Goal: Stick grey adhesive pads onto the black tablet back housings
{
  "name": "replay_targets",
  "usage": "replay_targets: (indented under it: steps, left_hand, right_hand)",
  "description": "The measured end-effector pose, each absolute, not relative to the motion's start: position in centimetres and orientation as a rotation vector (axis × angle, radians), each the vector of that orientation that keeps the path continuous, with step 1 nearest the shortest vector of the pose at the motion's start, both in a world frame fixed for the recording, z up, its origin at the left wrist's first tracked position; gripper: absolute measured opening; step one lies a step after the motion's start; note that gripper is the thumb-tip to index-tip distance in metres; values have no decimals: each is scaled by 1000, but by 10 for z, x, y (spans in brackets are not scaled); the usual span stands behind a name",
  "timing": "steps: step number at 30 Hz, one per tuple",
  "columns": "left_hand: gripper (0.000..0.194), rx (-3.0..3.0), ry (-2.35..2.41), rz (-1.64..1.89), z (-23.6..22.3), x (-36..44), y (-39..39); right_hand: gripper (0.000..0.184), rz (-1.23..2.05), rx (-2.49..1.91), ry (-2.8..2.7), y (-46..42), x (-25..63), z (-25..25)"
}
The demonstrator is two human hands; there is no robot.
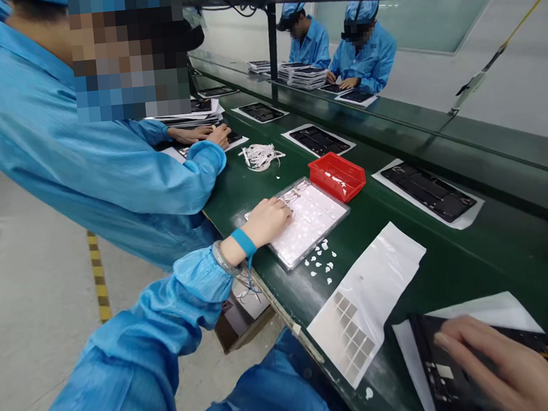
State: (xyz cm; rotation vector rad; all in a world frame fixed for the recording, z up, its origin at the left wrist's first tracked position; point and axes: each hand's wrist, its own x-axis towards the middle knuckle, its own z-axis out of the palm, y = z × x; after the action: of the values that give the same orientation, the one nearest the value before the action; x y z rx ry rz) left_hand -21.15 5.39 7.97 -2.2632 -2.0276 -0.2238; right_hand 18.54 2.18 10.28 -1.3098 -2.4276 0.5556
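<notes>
My left hand [268, 222] rests over a clear-edged tray [311, 218] of small pale pieces. Its fingers are curled down together onto the tray, and whatever they pinch is hidden. A blue strap circles that wrist. At the lower right, my right hand [503, 358] is over a black electronic device panel [429, 364], slightly blurred. Its thumb and forefinger are drawn together, and I cannot make out anything between them. The panel lies on a white sheet [494, 308]. Between my hands lies a white backing sheet [380, 273] with grey square stickers [355, 333] on one end.
A red bin [337, 177] stands behind the tray. Small white tabs [327, 268] are scattered in front of it. Peeled white strips [261, 157] lie farther off. More black panels [428, 189] line the green bench. A co-worker [106, 150] works close at my left; two people sit opposite.
</notes>
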Motion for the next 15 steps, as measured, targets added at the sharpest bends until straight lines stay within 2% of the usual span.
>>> replay_targets:
  steps: [3, 6, 8, 11, 15]
  left_hand:
    - [21, -2262, -2040, -241, 74, -209, 61]
    - [19, -2296, -2036, -280, 75, -210, 70]
    - [19, -2300, -2027, -352, 81, -211, 72]
    - [19, -2254, -1996, -552, 96, -207, 63]
    - [26, -2218, -1868, -854, 102, -179, 30]
  right_hand:
    - [33, 687, -1137, -2645, 27, 144, 119]
    - [34, 662, -1044, -2660, 35, 107, 126]
    - [33, 782, -1057, -2637, 40, 86, 128]
    - [32, 1246, -1143, -2431, 45, 56, 125]
    - [36, 2097, -1151, -1656, 48, 19, 118]
